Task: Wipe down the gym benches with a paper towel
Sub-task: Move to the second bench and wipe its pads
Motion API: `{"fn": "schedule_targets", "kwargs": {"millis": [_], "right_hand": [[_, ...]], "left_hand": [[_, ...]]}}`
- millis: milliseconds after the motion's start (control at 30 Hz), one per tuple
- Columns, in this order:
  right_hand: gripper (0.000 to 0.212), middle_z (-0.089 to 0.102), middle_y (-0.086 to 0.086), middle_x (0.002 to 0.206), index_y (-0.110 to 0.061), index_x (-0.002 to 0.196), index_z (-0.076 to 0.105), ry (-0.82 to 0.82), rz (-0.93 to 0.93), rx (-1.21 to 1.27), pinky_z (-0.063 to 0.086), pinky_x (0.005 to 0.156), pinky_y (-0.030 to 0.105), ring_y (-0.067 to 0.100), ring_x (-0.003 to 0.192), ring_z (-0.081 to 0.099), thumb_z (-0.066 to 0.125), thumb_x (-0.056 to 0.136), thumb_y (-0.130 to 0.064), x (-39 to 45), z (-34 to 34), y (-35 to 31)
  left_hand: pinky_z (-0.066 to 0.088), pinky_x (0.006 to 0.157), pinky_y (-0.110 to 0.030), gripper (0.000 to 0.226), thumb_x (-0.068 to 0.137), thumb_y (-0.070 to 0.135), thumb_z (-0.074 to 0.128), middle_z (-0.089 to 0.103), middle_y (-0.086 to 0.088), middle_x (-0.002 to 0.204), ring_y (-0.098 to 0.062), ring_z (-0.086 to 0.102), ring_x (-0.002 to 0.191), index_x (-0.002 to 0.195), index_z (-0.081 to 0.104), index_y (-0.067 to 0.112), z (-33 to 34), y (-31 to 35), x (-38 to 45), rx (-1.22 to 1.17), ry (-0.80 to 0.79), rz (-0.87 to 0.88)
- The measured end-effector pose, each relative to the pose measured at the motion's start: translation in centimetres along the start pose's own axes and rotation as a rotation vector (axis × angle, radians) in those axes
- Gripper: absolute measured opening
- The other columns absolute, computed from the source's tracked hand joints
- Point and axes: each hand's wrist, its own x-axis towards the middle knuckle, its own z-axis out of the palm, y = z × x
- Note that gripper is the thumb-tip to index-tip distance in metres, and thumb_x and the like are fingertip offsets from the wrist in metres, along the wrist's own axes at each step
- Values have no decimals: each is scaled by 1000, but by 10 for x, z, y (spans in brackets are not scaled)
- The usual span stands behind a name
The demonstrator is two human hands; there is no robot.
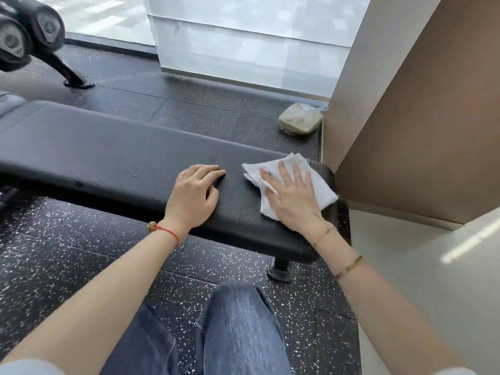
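While the right hand [290, 197] presses the paper towel [290, 185] flat against the worktop [108, 158], the main risk is bunching: the towel lies folded and slightly rumpled at its 9 o'clock edge, and a stroke led from that edge would probably roll it under the palm and leave streaks. A second risk is overrun. The towel sits at the 3 o'clock end of the black padded worktop, close to the rounded end and to the beige wall panel [422, 131], so a push toward 3 o'clock could carry it off the pad.

Right hand: fingers straight and spread, palm down on the towel, wrist over the near edge. Nothing is pinched; the towel is held by downward pressure only. Left hand [193, 193]: rests on the bare pad just beside the towel at its 9 o'clock, fingers loosely bent, holding nothing, apparently bracing. A wrapped bundle [300, 119] lies on the floor at 12 o'clock.
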Motion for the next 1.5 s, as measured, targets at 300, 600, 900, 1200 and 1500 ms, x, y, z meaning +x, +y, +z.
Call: {"fn": "schedule_targets", "kwargs": {"millis": [300, 600, 900, 1200, 1500], "right_hand": [[49, 2, -2, 166, -49, 152, 12, -46, -17, 23, -6, 120, 53, 33, 152, -4, 22, 104, -50, 42, -3, 2], [52, 7, 1, 166, -46, 153, 14, 31, -165, -55, -5, 120, 55, 34, 152, 0, 24, 103, -50, 48, 18, -74], [52, 4, 0, 166, -41, 155, 11, -34, -102, -21, -4, 119, 57, 35, 151, 3, 20, 104, -48, 107, 13, -121], [54, -3, -5, 166, -44, 154, 4, -56, -239, -64, -8, 121, 51, 28, 152, -9, 13, 102, -50, 52, 18, -92], [54, 1, -1, 166, -41, 155, 7, -14, -285, -48, -7, 120, 55, 33, 152, -2, 21, 103, -49, 62, 26, -156]], "left_hand": [[37, 110, -44, 43, 90, 18, 46, 60, -1, 134, -23, 50, 127, 129, 61, 15, -2, -1, -1, 24, -28, 4], [40, 103, -36, 28, 87, 12, 49, 66, 2, 114, -20, 57, 116, 108, 67, 14, -23, -31, 1, 38, 125, 2], [32, 112, -43, 34, 90, 13, 49, 62, -5, 130, -26, 50, 129, 120, 65, 11, -45, -92, -2, 171, 117, -145], [27, 116, -43, 39, 93, 20, 44, 57, -3, 137, -23, 46, 133, 128, 61, 15, -58, -115, -16, 193, 78, -206], [26, 116, -48, 41, 96, 23, 49, 50, -3, 145, -25, 41, 137, 136, 53, 17, -60, -115, -24, 217, -36, -231]]}}
